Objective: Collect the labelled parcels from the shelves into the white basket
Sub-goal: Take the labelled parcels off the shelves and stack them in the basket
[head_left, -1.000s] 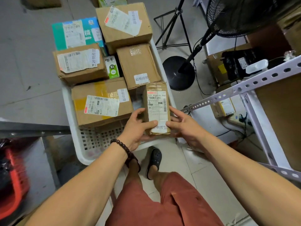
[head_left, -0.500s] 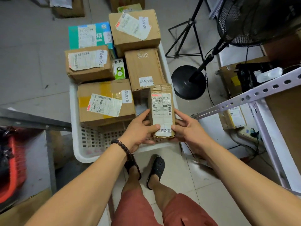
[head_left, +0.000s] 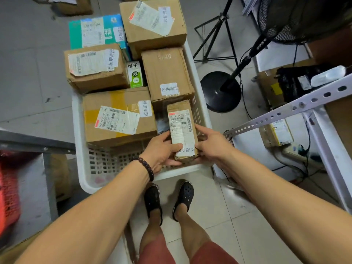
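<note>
**Into the basket it goes**

Left hand [head_left: 160, 151] and right hand [head_left: 211, 143] both grip the small parcel [head_left: 182, 128], held at the near right corner of the white basket [head_left: 77, 134], just beside the large box [head_left: 118, 103]. Placing step, I'd say; next: lower it into the gap, let go.

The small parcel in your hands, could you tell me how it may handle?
The small parcel looks stiff: its cardboard edges are straight between left hand and right hand. Probably light, being small. Being narrow, it might tip if stood on end in the basket.
</note>
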